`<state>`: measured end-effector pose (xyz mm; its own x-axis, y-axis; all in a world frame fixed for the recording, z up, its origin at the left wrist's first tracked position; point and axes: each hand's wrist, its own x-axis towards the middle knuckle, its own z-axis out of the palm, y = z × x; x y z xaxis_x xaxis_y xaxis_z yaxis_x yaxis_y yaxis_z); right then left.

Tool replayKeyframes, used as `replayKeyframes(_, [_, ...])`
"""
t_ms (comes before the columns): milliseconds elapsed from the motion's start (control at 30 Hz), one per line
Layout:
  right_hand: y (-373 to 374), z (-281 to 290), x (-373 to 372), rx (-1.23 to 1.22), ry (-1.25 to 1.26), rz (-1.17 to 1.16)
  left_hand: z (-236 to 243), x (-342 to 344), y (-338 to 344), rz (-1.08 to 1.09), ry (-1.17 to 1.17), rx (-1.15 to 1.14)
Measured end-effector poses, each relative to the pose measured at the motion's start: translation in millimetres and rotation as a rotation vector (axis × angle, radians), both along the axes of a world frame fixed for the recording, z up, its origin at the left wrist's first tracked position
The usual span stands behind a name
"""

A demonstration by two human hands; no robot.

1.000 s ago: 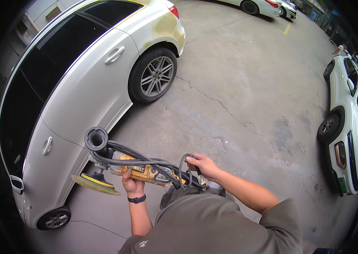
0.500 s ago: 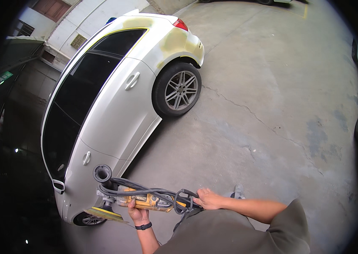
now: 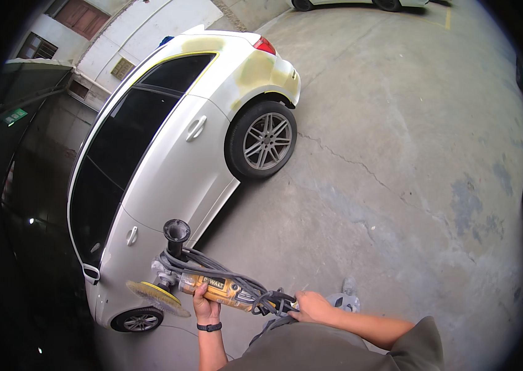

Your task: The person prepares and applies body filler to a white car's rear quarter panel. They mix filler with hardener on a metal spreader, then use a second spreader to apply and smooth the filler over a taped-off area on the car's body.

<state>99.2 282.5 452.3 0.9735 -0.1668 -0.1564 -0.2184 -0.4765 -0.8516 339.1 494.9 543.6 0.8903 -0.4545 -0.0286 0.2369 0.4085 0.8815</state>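
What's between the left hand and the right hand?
Between the bare left hand and right hand, the head view shows part of a yellow-and-black power polisher and looped grey cable.

Head view, wide fisheye, aimed downward from above; left hand point(image 3: 206, 308), right hand point(image 3: 311, 308) framed near, white car point(image 3: 172, 145) and floor point(image 3: 360, 154) beyond.

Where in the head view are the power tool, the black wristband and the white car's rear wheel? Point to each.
Power tool point(image 3: 227, 295): head view, on its yellow housing.
Black wristband point(image 3: 209, 327): head view, middle of the band.
Rear wheel point(image 3: 266, 141): head view, on its grey hub.
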Motion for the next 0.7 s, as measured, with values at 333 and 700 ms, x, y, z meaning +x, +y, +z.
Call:
replayKeyframes(333, [-4.5, -4.2, 2.2, 0.072, -0.060, -0.182, -27.7, -1.8, 0.6, 0.217, -0.065, -0.029])
replayKeyframes(700, [-32.2, -55.4, 76.7, -0.047, -0.001, 0.292, -68.4, -4.2, 13.4, 0.489, -0.179, -0.093])
